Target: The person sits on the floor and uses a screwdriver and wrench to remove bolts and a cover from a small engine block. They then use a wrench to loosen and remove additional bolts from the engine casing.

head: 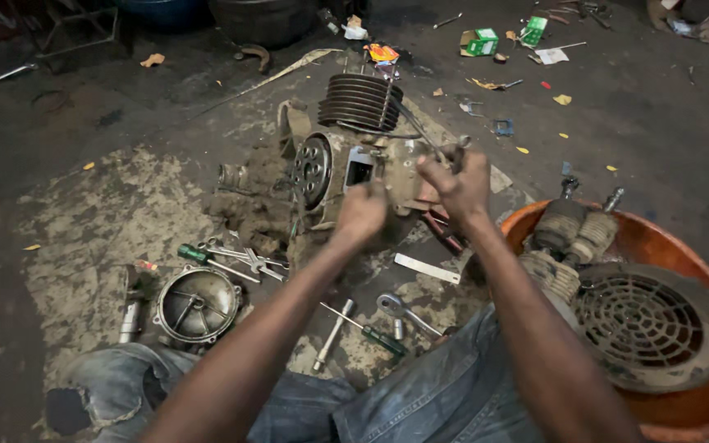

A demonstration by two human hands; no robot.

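A small dirty engine (346,160) with dark cooling fins (361,100) stands on the oily floor in front of me. My left hand (360,213) is closed in a fist against the engine's casing; what it grips is hidden. My right hand (457,184) is closed on a metal tool (458,152) at the engine's right side, beside a thin cable (416,123) running up along the fins.
An orange basin (658,246) at the right holds a round grille cover (638,320) and other engine parts. On the floor lie a round metal cover (197,305), spanners (244,258), green-handled screwdrivers (371,332), a socket wrench (400,310) and scattered scraps. My jeans-clad knees fill the bottom.
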